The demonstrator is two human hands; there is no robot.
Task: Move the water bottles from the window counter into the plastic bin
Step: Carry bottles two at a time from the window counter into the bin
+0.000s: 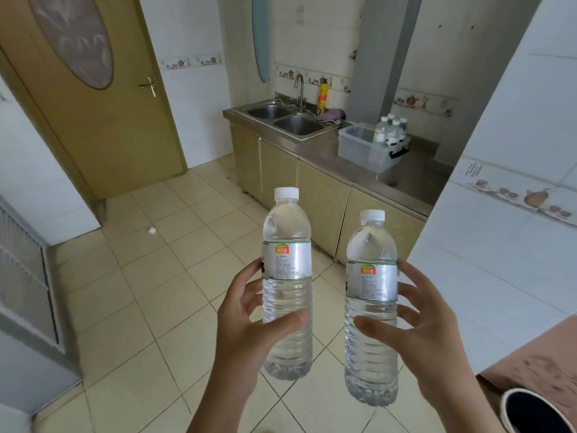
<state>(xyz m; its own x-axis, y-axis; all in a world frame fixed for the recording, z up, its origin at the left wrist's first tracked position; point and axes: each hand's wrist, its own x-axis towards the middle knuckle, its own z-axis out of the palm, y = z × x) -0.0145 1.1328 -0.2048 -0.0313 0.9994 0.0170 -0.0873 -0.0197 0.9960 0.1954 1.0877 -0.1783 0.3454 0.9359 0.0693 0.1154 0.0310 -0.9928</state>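
I hold two clear water bottles with white caps and silver labels, both upright in front of me over the tiled floor. My left hand [246, 320] grips the left bottle [287, 264] around its middle. My right hand [427, 323] grips the right bottle [371, 285] the same way. Far ahead, a translucent plastic bin [359, 145] with a black handle stands on the steel counter. Several more bottles [390, 129] stand upright in the bin's far end.
A steel double sink [281, 118] with a tap lies left of the bin, over beige cabinets [321, 192]. A wooden door [103, 120] is at the left. A tiled wall corner [499, 214] juts in on the right. A dark round rim [530, 414] shows at bottom right.
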